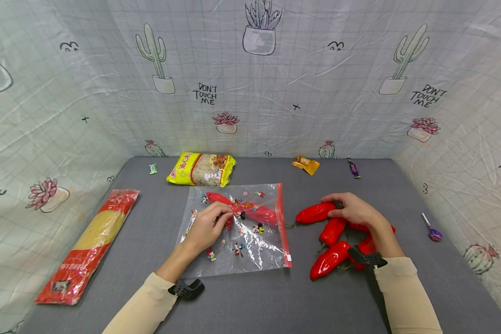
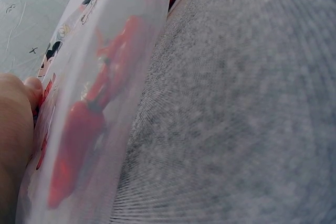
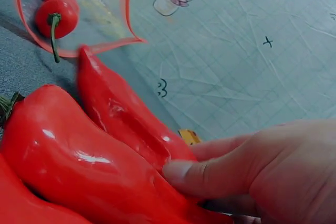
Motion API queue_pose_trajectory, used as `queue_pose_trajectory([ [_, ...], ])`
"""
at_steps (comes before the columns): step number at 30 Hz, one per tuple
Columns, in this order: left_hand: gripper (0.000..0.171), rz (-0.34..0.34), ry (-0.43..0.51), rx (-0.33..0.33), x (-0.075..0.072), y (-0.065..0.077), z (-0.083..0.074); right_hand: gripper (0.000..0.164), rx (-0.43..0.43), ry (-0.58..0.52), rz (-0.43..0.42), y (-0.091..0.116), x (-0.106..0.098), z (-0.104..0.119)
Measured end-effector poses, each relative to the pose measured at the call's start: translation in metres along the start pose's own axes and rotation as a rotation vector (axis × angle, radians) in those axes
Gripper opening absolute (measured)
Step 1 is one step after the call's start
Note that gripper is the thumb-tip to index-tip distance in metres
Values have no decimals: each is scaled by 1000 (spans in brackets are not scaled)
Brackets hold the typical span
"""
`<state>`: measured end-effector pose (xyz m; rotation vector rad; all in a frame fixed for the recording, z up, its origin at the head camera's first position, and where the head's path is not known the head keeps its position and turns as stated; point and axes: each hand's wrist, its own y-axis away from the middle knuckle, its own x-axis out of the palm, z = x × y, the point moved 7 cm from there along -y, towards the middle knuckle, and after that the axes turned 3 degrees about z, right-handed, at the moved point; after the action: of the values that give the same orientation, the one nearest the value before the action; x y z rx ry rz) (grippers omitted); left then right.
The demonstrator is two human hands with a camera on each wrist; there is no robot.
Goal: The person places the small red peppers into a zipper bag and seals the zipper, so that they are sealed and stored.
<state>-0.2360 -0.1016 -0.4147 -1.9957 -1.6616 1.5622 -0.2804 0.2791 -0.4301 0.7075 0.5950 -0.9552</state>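
Note:
A clear zip bag point(image 1: 250, 257) with cartoon prints lies mid-table, its red-edged mouth facing right. Red peppers point(image 1: 260, 214) lie inside it, and one green stem pokes out past the mouth. My left hand point(image 1: 204, 227) pinches the bag's upper layer near its middle; the left wrist view shows this layer raised over the peppers point(image 2: 79, 145). To the right of the bag, my right hand point(image 1: 352, 208) grips a red pepper point(image 1: 313, 214) by its stem end, thumb on its side. In the right wrist view, this pepper's tip point(image 3: 92, 66) points toward the gaping bag mouth point(image 3: 128, 3).
Several loose red peppers point(image 1: 330, 260) lie under and beside my right forearm. A yellow food packet point(image 1: 200, 169) sits behind the bag, and a long red packet point(image 1: 93, 236) at the left. Small wrapped sweets point(image 1: 306, 164) lie along the back; a lollipop point(image 1: 434, 233) is far right.

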Motion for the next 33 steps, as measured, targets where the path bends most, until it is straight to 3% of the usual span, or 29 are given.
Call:
queue_pose_trajectory([
  [4,8,-5,2,6,0,1,1,45,24,-9,-35,2,-3,-3],
  [11,7,15,-10,-16,0,0,0,45,-7,-40,-69,5,-6,3],
  [25,7,33,-14,-38,0,1,2,43,-108,-87,59,6,8,36],
  [33,7,36,-12,-41,0,0,2,42,-160,-22,87,4,21,58],
])
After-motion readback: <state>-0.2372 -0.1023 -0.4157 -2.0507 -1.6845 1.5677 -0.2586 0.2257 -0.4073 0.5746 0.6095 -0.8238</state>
